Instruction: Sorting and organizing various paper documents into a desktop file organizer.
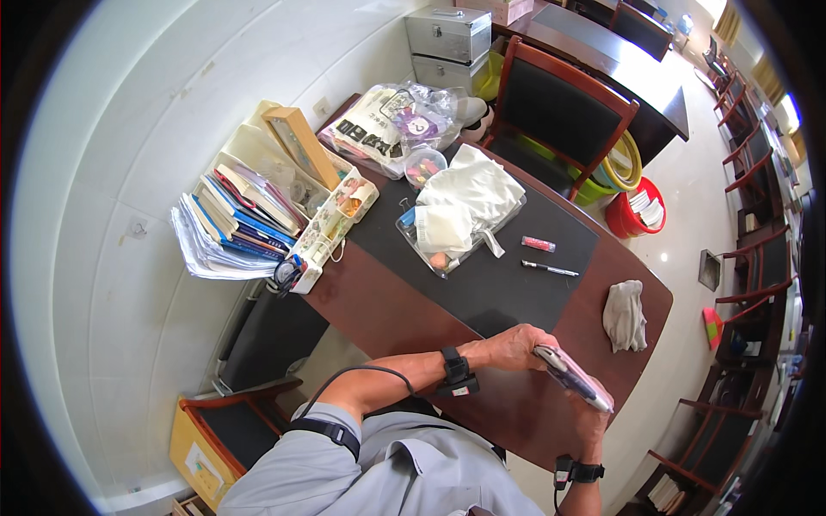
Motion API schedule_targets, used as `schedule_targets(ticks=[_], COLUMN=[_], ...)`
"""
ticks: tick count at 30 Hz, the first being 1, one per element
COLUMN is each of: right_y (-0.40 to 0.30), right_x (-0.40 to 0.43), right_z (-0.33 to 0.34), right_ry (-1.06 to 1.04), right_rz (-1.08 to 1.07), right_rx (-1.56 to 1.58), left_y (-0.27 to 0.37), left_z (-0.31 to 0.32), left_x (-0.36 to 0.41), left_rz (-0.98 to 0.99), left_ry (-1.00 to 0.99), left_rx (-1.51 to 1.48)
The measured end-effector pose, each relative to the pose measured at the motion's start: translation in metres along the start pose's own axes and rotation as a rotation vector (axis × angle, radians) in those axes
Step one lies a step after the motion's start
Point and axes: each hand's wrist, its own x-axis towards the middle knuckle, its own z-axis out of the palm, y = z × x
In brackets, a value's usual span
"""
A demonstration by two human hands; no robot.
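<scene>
My left hand (516,346) grips one end of a smartphone in a pinkish case (574,379), held tilted above the wooden desk's near right side. At the phone's other end, my right hand (588,416) holds its lower edge. Much of the phone's face is turned away from view. Beyond the hands, a black pen (550,268) and a small red packet (538,244) lie on the dark desk mat (477,290). To the right a crumpled greyish cloth (624,316) rests on bare wood. White cloths (474,184) cover part of a clear plastic tray (423,255).
A printed organizer (335,222), books and papers (239,226) stand along the desk's left end. Plastic-wrapped bags (393,126) and a tub of colourful pieces (425,168) lie at the far left. A black-backed chair (561,97) and red bucket (635,209) stand beyond the desk.
</scene>
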Motion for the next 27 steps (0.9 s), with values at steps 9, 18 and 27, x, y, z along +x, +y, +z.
schedule_targets(ticks=[9, 18, 27], right_y=[0.05, 0.098, 0.1], right_x=[0.0, -0.006, 0.0], right_z=[0.007, 0.003, 0.017], right_ry=[0.004, -0.023, -0.035], right_rz=[0.05, 0.233, 0.148], right_rx=[0.102, 0.336, 0.082], left_y=[-0.035, -0.052, -0.057], left_z=[0.01, 0.014, 0.01], left_x=[0.005, 0.01, 0.011], left_rz=[0.015, -0.077, -0.125], left_ry=[-0.021, -0.11, -0.119], left_rx=[0.136, -0.082, -0.098])
